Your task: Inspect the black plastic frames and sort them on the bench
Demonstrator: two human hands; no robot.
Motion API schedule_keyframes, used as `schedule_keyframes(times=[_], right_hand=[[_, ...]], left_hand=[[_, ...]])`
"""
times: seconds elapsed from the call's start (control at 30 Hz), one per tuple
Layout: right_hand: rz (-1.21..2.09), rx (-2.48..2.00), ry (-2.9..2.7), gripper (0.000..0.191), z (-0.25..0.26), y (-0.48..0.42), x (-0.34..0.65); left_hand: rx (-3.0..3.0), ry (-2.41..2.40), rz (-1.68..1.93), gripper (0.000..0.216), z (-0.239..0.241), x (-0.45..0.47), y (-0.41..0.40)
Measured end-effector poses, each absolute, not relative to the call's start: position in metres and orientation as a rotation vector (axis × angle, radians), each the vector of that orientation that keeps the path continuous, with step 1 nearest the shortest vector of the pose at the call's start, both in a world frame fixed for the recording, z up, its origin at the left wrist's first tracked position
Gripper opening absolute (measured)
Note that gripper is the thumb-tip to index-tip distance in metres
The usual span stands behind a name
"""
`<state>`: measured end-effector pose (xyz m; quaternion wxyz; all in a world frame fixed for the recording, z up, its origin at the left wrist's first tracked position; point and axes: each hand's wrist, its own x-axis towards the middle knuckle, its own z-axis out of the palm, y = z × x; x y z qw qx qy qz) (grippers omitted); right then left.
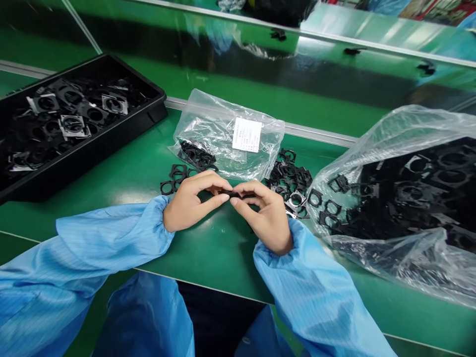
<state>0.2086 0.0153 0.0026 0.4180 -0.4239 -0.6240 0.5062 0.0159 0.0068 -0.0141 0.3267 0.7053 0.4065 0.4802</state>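
Between my two hands is a small black plastic part [229, 194], seen edge-on above the green table. My left hand [195, 198] pinches its left end between thumb and fingers. The right end is pinched by my right hand [266, 210]. Fingertips cover much of the part, so its full shape is hidden. Loose black ring-shaped frames [177, 172] lie just beyond my left hand. Beyond my right hand sits a heap of similar black frames [292, 178], a few with a silvery face.
A black bin [148, 116] of frames stands at the left. A clear bag [219, 134] with a white label [247, 135] lies at the back. On the right, a large open plastic bag [394, 124] holds many black frames. A glossy partition [238, 74] runs along the back edge.
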Motion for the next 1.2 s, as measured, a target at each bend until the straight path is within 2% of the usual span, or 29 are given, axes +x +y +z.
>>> schedule_keyframes(times=[0.07, 0.3, 0.53, 0.67, 0.83, 1.03, 1.2], right_hand=[[1.185, -1.069, -1.590, 0.001, 0.0036, 0.0145, 0.2095], [0.965, -1.032, -1.697, 0.015, 0.0052, 0.0123, 0.2099], [0.758, -0.949, -1.775, 0.022, 0.0043, 0.0094, 0.2092], [0.875, -0.970, -1.680, 0.026, 0.0077, 0.0082, 0.2085], [1.145, -1.075, -1.653, 0.010, 0.0071, 0.0100, 0.2067], [1.056, -1.080, -1.654, 0.007, 0.0046, 0.0108, 0.2073], [1.049, -1.071, -1.683, 0.007, 0.0051, 0.0111, 0.2095]], left_hand=[[1.851, 1.063, 1.286, 0.012, -0.0140, 0.0153, 0.0067], [1.545, 1.148, 1.198, 0.030, -0.0145, 0.0151, 0.0111], [1.317, 1.098, 1.119, 0.033, -0.0093, 0.0159, 0.0140], [1.320, 1.111, 1.286, 0.028, -0.0104, 0.0175, 0.0130], [1.437, 1.117, 1.434, 0.022, -0.0116, 0.0191, 0.0094], [1.520, 1.119, 1.305, 0.009, -0.0090, 0.0188, 0.0078], [1.478, 1.153, 1.222, 0.009, -0.0089, 0.0183, 0.0090]])
